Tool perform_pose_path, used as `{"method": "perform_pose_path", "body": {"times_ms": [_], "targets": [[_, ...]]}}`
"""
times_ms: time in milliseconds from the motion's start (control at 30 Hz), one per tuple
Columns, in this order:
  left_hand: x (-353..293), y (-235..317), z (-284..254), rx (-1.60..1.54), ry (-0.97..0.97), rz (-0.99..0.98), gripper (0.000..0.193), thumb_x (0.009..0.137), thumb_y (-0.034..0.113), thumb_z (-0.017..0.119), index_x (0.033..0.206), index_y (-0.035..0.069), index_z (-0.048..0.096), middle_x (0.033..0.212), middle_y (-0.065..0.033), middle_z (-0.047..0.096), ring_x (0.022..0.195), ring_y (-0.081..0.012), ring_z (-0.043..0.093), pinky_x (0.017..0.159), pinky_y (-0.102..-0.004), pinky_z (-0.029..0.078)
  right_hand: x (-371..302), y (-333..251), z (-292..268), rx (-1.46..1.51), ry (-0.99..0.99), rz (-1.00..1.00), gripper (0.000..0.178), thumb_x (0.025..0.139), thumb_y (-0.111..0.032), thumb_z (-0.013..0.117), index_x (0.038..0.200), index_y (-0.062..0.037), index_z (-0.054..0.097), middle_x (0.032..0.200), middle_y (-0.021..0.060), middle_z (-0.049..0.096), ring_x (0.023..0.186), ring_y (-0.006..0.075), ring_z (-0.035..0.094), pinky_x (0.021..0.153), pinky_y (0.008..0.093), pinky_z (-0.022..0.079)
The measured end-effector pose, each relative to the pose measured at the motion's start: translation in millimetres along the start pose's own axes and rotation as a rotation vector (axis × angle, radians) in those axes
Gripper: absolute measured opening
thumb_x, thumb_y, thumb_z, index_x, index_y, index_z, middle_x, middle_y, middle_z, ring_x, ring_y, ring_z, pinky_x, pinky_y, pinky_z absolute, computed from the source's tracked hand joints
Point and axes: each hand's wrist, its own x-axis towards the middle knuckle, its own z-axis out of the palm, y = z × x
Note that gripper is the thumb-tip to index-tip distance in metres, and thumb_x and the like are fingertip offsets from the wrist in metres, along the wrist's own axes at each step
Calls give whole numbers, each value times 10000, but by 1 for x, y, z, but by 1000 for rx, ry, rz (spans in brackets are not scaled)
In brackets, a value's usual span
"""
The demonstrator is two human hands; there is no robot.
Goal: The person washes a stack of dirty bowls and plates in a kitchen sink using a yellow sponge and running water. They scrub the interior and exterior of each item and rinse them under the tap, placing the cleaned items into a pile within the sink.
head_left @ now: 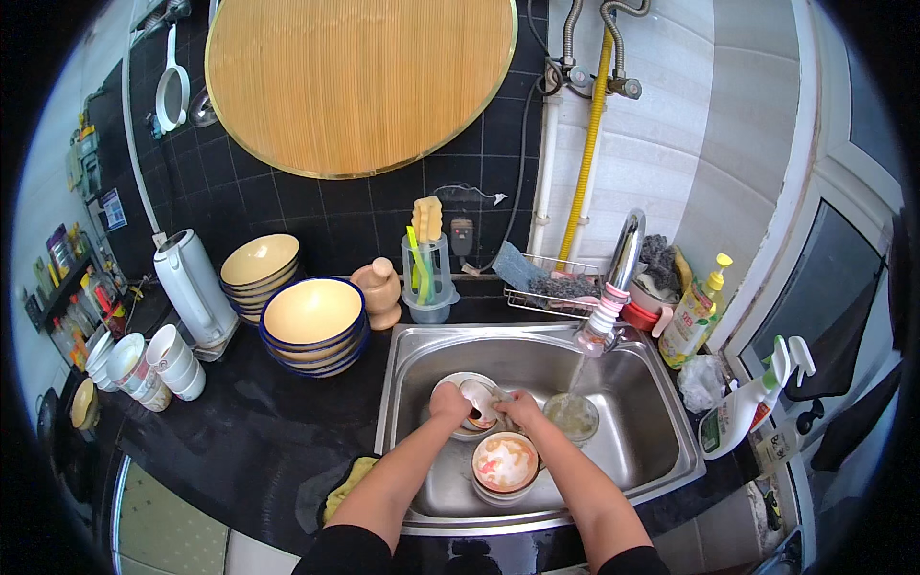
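Observation:
Over the steel sink, my left hand is closed on a small white cup with a dark and orange pattern, tilted on its side. My right hand is closed at the cup's other side, with something greyish in the fingers, too small to make out. A white bowl sits under the cup. Nearer to me stands a stack of bowls, the top one with an orange and pink pattern inside. Right of my right hand, a clear glass bowl lies on the sink floor under running water from the faucet.
Stacked cream bowls, a wooden mortar, a white kettle and paper-like cups stand left. A yellow-green cloth lies at the sink's left edge. A pump bottle and spray bottle stand right.

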Motion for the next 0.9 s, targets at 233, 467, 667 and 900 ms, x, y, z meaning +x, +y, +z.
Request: {"method": "perform_pose_path", "body": {"times_ms": [233, 467, 667, 900], "targets": [[-16, 12, -33, 428, 80, 678, 200, 604, 47, 613, 793, -11, 645, 887, -258, 592, 704, -298, 612, 636, -337, 501, -1, 15, -10, 81, 101, -116, 356, 668, -152, 707, 952, 8, 565, 794, 76, 603, 658, 146, 562, 585, 278, 453], [-37, 18, -56, 87, 217, 605, 128, 648, 80, 598, 658, -45, 573, 799, -282, 582, 635, -277, 612, 550, -345, 509, -15, 8, -6, 249, 287, -427, 360, 705, -121, 657, 1033, -4, 563, 781, 41, 591, 664, 136, 544, 586, 241, 435], [-65, 14, -57, -1024, -143, -167, 49, 714, -6, 509, 733, -35, 474, 722, -156, 543, 673, -251, 620, 468, -366, 551, -110, -55, -15, -690, 350, -1132, 256, 629, -86, 648, 884, -60, 655, 801, 76, 609, 862, 218, 531, 699, 319, 438], [-80, 3, -24, -1326, -408, -104, 679, 704, -43, 471, 1296, 91, 166, 1081, -161, 454, 805, -247, 577, 606, -359, 544, -95, -56, 7, -598, 196, -1219, 125, 653, -139, 614, 755, -79, 653, 790, 119, 618, 777, 254, 572, 687, 412, 457]]}}
